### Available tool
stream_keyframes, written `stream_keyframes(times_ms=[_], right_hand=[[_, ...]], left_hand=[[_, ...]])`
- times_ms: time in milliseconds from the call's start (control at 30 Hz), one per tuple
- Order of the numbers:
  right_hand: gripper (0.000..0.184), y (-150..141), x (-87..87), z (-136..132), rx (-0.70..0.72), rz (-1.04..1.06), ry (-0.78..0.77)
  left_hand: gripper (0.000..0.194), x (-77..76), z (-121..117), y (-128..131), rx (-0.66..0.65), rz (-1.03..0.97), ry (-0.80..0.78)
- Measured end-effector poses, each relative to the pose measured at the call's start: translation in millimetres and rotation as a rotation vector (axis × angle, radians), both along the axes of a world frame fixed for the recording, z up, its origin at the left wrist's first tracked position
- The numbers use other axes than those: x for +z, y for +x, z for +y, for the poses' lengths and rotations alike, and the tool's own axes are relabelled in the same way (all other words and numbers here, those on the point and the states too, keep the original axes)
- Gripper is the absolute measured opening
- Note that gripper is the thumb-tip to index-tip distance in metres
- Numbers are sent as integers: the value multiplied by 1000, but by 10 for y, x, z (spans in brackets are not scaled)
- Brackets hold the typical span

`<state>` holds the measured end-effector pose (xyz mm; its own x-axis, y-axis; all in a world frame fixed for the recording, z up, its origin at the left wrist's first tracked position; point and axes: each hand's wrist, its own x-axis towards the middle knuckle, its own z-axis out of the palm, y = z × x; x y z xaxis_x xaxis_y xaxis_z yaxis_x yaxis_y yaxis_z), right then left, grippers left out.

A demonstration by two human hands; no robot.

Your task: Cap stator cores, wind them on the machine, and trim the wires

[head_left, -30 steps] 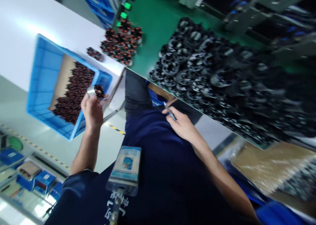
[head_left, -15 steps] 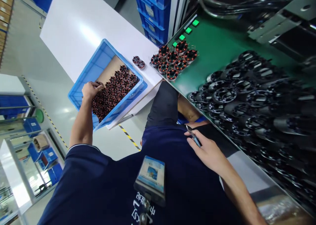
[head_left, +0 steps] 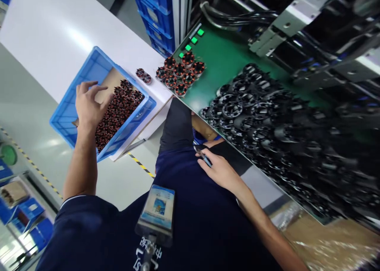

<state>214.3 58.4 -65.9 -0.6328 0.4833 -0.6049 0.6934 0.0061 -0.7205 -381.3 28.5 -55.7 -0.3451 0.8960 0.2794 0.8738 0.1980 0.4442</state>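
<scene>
a glossy white table [head_left: 38, 17] meets a green table [head_left: 219, 49] at an angle, with pale floor [head_left: 118, 184] and yellow-and-black tape [head_left: 141, 166] below. on the white one sits a blue bin [head_left: 97, 52], part filled with small dark-and-red wound parts [head_left: 115, 112] beside a sheet of cardboard [head_left: 113, 77]. the left hand [head_left: 88, 106] is over this bin, fingers spread and curved with nothing visible between them; whether it touches anything inside, i cannot tell. the right hand [head_left: 222, 170], near the person's lap, has its fingers closed around a slim pen-like tool [head_left: 204, 157]. orange-and-black coils [head_left: 179, 69] cluster at the green corner, near four bright green squares [head_left: 194, 40], and black ring-shaped parts [head_left: 252, 116] crowd the rest of that surface. behind stand metal machinery [head_left: 293, 17] and stacked blue crates [head_left: 156, 17]; a rack with blue boxes [head_left: 29, 212] shows at lower left.
</scene>
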Motion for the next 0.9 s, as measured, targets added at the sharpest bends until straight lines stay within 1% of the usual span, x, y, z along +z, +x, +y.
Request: stream_keyframes(times_ms=[33, 67, 133, 167, 233, 267, 300, 333, 433, 500, 533, 600, 667, 733, 833, 900], right_hand=[[27, -4, 16, 10, 4, 4, 10], [25, -4, 37, 17, 5, 7, 19], [21, 12, 101, 21, 5, 16, 34], [19, 30, 143, 16, 2, 19, 44], [18, 94, 234, -9, -16, 18, 61], [19, 140, 273, -28, -32, 13, 67], [20, 194, 303, -52, -53, 9, 68], [21, 254, 320, -80, -81, 9, 63], [26, 428, 297, -171, -195, 24, 27], [28, 503, 247, -223, -265, 45, 6], [28, 520, 226, -242, -293, 63, 3], [29, 512, 213, -261, -344, 130, 15], [29, 454, 255, -248, -426, 232, 68], [26, 364, 352, -200, -567, 356, 164], [19, 212, 563, -67, -812, 591, 357], [16, 128, 715, 35, -898, 743, 465]], left_hand=[[67, -38, 210, 224, -57, -12, 12], [72, -76, 425, 489, -148, -28, 8], [79, -140, 837, 1083, -392, -83, -65], [79, -167, 1020, 1375, -471, -74, -119], [73, -222, 1314, 1852, -560, 10, -224], [72, -255, 1423, 2012, -582, 56, -271], [73, -294, 1510, 2113, -596, 94, -310], [74, -335, 1581, 2160, -606, 119, -341], [79, -439, 1709, 2102, -639, 135, -372], [81, -434, 1706, 2058, -655, 108, -338], [81, -395, 1670, 2075, -650, 86, -302], [75, -247, 1525, 2219, -612, 10, -202], [65, -18, 1305, 2505, -569, -113, -92], [56, 255, 1061, 2876, -554, -259, -2], [49, 640, 757, 3418, -595, -419, 140], [46, 817, 632, 3685, -633, -478, 244]])
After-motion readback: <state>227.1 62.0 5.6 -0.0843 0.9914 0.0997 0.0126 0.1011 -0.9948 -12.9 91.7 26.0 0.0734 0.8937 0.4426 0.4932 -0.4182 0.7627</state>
